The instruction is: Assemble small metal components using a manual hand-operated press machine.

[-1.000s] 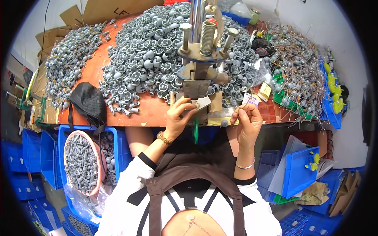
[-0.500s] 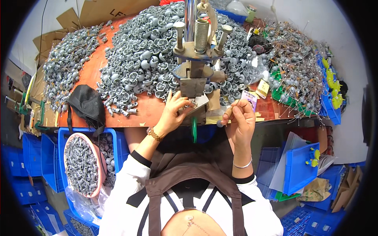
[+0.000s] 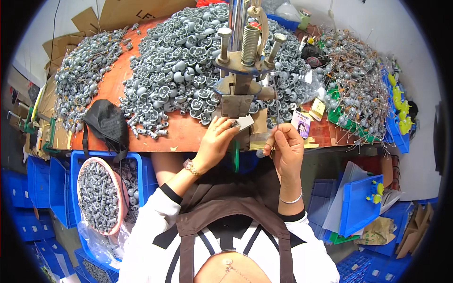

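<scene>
My left hand [image 3: 216,141] is at the metal block [image 3: 244,123] under the head of a bench press [image 3: 238,85]. Its fingers are drawn together at the block's left edge; a small grey piece seems to be at the fingertips, too small to make out. To the right of the press, my right hand [image 3: 288,144] pinches a thin upright metal wire [image 3: 278,111]. A small grey ball [image 3: 260,153] shows just below those fingers, by the table's front edge. A green handle [image 3: 236,158] hangs under the block, between my hands.
A large heap of grey plastic half-shells [image 3: 174,61] fills the table behind the press. Wired grey balls are piled at right [image 3: 354,80] and left [image 3: 87,75]. A black cap [image 3: 106,123] lies at the left edge, above a pink basket [image 3: 123,198] of grey parts.
My left hand has shifted slightly right, its fingers closer together at the block. The right hand keeps its pinch, with the wire now standing upright. The whole view has shifted a little.
</scene>
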A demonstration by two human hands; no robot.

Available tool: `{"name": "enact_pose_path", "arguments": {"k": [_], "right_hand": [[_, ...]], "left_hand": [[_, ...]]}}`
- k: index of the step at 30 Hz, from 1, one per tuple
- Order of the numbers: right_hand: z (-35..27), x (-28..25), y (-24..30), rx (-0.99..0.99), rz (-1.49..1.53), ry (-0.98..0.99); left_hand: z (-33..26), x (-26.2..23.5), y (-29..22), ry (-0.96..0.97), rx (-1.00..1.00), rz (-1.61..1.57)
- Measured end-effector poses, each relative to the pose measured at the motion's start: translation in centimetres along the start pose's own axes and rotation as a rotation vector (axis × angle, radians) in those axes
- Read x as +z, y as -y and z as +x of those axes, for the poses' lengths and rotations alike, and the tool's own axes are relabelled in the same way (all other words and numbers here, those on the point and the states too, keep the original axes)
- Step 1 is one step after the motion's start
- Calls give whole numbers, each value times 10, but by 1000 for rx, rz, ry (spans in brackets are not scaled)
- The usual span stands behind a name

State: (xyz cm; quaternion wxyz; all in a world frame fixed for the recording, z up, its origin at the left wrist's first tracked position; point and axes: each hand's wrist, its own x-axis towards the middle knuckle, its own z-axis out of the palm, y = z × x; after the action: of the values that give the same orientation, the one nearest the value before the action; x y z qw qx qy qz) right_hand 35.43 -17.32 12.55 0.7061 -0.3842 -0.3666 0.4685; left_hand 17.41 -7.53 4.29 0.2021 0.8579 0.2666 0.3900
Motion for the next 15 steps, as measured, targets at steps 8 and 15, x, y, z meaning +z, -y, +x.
{"name": "enact_pose_path", "arguments": {"k": [8,15], "right_hand": [[-12,-6,6,228,-267,263],[-6,9,-16,303,-244,204]], "left_hand": [[-18,-92,66,-391,-374,743],[-24,-91,93,-176,-377,757]]}}
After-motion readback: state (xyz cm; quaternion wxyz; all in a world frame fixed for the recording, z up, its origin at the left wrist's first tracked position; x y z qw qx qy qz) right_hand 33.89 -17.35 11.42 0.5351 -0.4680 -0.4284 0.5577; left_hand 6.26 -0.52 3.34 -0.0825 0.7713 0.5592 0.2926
